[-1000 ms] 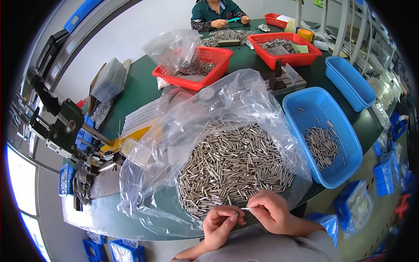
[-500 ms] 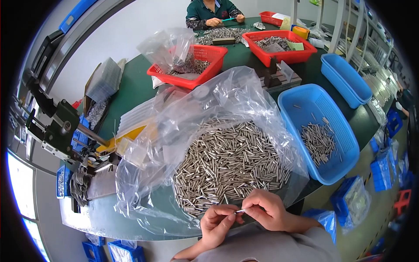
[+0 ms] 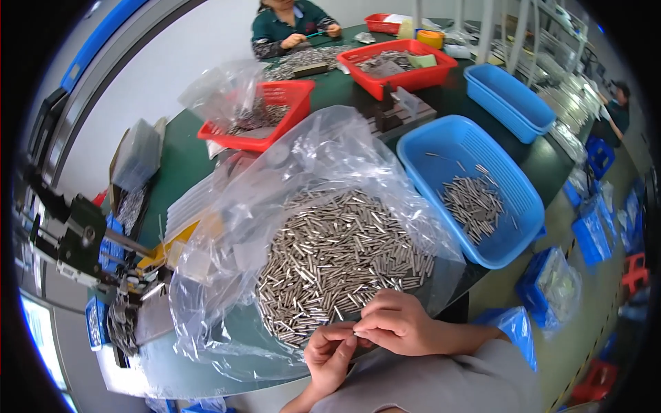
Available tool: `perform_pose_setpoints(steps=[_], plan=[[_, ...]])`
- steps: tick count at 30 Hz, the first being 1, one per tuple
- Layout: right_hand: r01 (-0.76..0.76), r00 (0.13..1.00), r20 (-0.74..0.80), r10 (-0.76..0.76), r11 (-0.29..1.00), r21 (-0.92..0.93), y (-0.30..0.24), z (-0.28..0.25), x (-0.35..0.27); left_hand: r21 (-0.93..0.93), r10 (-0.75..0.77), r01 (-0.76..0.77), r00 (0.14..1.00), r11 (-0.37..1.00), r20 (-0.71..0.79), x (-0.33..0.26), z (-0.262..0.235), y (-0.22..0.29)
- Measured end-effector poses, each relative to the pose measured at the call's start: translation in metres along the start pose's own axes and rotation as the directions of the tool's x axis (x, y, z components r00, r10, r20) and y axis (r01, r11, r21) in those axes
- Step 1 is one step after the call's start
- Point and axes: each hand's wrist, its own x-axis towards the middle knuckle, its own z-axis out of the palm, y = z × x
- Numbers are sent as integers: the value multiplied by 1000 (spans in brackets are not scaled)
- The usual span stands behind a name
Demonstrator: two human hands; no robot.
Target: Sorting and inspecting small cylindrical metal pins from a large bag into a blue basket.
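because your fingertips meet so tightly, the small metal pin they seem to pinch is nearly all hidden, lying where both hands come together over the table's near edge. your left hand [image 3: 330,356] has thumb and fingers drawn together at the tips, and your right hand [image 3: 398,322] closes against it from above, likely so each steadies what the other grips; how the pin is turned cannot be told.

just beyond your knuckles spreads a heap of metal pins [image 3: 344,255], near enough that you hardly need to stretch. around its far and left sides a clear plastic bag [image 3: 323,148] lies crumpled, which probably keeps the pins from rolling across the green table [image 3: 180,172]; whether they lie on or inside it is unclear.

to the heap's right, a blue basket [image 3: 468,144] holds a smaller bunch of pins [image 3: 474,206], its raised walls keeping them apart from the heap. farther off stand two red baskets [image 3: 301,103] of small metal parts, and across the table a co-worker [image 3: 281,31] handles a thin blue-green thing.
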Motion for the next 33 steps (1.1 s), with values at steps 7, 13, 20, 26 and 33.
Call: perform_pose_setpoints(steps=[7,13,20,26,33], plan=[[23,998,-65,-26,998,-52,-3,-1,-7,239,110,-60,973,969,-201,0,0,-10],[-121,890,-435,-137,849,-514,-12,-67,1,250,163,-120,973,961,-161,6,16,-4],[-287,838,-528,-135,714,-638,-11,-91,4,210,180,-129,953,969,-243,0,13,-4],[-181,888,-459,-6,914,-362,-20,-77,11,172,169,-135,966,976,-197,8,8,-4],[167,927,-268,-264,927,-335,-54,-127,36,54,146,-139,974,989,-171,11,-1,-6]])
